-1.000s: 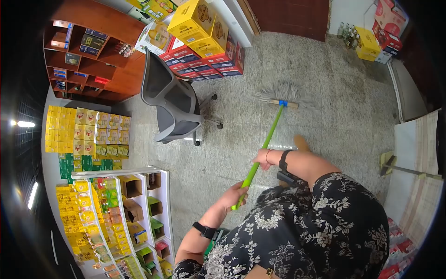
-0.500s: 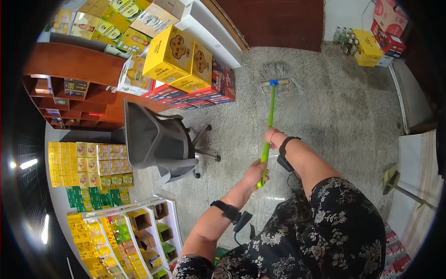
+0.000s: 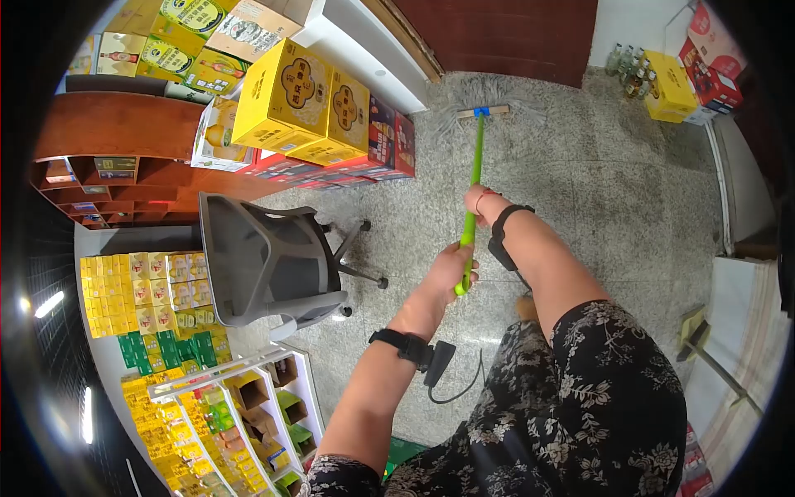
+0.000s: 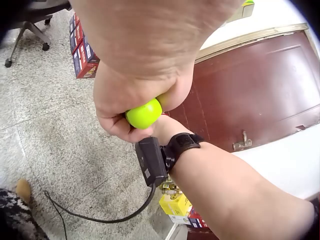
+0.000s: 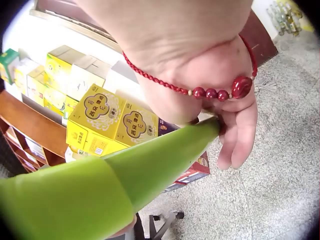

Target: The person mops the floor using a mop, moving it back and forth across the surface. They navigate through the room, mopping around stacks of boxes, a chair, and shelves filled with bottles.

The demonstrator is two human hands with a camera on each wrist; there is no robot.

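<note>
The mop head had moved closer to the door, lying just before it. The left hand gripped the green handle by its end; the right hand gripped it nearer the door.

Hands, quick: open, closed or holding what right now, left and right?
Left hand: closed, holding the green mop handle near its end.
Right hand: closed, holding the same handle nearer the mop head.

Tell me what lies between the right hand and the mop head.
In the head view, a stretch of green handle runs from the right hand to the blue clamp on the mop head, with speckled floor beneath it.
</note>
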